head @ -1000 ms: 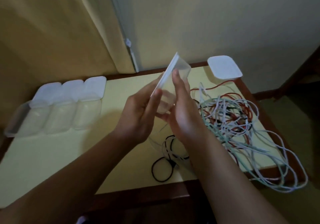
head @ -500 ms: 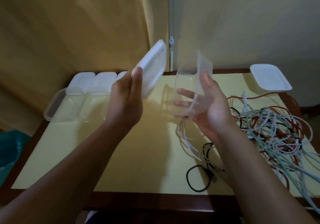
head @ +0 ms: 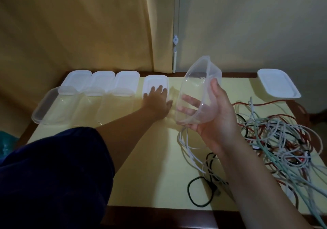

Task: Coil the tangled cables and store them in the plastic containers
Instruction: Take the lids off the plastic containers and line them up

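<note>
Single head view: worn camera, looking forward and down across table (head: 150, 158), close over near edge, wall behind.

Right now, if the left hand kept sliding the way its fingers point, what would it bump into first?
Probably nothing on the table. The left hand lies flat on a white lid, fingers pointing to the table's far edge. Past the lid only the yellow curtain shows, though how far back it hangs is unclear.

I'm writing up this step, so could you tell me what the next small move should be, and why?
Probably set the clear container down upright beside the row. The right hand holds it tilted in the air, the left hand rests flat on its white lid on the table, and the tangled cables lie uncoiled, needing both hands.
</note>
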Motion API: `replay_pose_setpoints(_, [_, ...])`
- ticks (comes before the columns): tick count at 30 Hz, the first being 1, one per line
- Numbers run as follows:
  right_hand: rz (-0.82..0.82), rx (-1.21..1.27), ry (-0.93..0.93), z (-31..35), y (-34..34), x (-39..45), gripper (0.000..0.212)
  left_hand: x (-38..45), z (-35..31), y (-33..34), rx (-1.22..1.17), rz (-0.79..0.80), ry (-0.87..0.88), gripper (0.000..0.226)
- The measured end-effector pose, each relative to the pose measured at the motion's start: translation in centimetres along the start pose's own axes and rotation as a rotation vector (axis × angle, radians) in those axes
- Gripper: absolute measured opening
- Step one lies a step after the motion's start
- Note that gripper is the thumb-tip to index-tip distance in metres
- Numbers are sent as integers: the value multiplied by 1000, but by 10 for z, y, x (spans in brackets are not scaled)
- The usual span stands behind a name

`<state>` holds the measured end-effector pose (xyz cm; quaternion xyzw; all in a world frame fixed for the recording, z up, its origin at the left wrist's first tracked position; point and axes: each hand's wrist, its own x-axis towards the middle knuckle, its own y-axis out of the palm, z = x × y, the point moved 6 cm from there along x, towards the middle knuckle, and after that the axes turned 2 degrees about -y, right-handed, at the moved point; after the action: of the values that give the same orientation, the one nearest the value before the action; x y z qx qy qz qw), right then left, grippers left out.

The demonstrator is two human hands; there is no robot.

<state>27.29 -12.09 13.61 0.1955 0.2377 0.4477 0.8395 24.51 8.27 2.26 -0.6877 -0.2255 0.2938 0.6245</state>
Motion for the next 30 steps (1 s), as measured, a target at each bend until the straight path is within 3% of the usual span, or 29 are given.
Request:
replay_pose_setpoints(6, [16, 37, 17, -2, 2, 1, 32, 21, 12, -6, -90, -64, -36, 59])
replay_pose_setpoints(16, [27, 42, 30, -7, -5, 4, 47, 26, 22, 2, -49, -97, -85, 63])
replay_pose_setpoints(21, [13, 83, 64, -8, -4, 4, 47, 16, 18, -11, -52, -171, -31, 64])
replay_pose_setpoints(23, [34, 158, 97, -8, -3, 3, 45, -3, 10, -26, -163, -245, 54, 63])
replay_pose_setpoints(26, [52, 294, 132, -11, -6, 0, 69, -64, 1, -47, -354, -354, 231, 59])
replay_pose_setpoints(28, [113, 347, 135, -14, -2, -3, 92, -119, 7, -50, -372, -449, 307, 50])
replay_pose_setpoints(30, [167, 322, 123, -18, 6, -8, 98, -171, 23, -37, -350, -473, 348, 43])
